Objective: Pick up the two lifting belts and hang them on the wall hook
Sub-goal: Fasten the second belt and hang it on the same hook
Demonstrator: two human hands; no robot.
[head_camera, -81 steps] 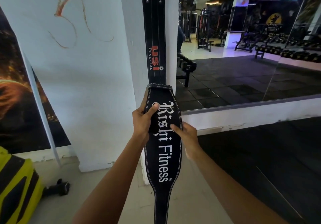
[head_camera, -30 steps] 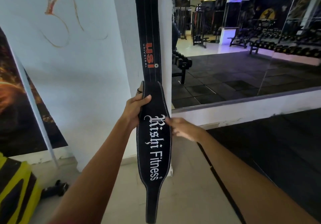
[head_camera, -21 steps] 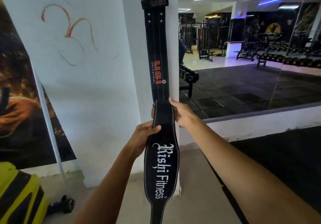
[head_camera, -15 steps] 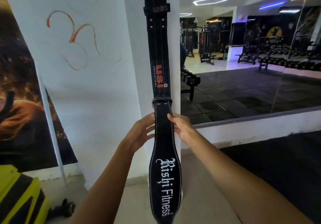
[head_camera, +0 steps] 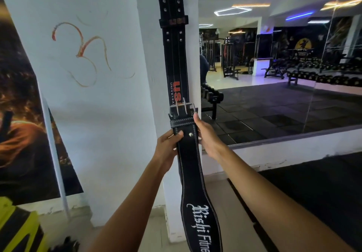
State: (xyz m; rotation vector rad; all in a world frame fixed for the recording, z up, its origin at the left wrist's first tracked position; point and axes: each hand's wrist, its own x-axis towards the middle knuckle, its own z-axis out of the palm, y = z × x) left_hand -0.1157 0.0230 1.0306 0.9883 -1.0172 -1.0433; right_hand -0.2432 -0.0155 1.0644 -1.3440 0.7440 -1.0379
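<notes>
Gripping the Rishi Fitness belt [head_camera: 191, 165] below its buckle [head_camera: 183, 108], the left hand [head_camera: 168, 146] and right hand [head_camera: 205, 136] close on opposite edges. The USI belt [head_camera: 175, 56] hangs flat against the white pillar [head_camera: 148, 56].

One black belt [head_camera: 175, 52] hangs; second belt [head_camera: 193, 173] upright below.

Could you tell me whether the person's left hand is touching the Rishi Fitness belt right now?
Touching. The head view shows the left hand wrapped around the edge of the Rishi Fitness belt, its thumb pressed on the front just below the buckle.
</notes>
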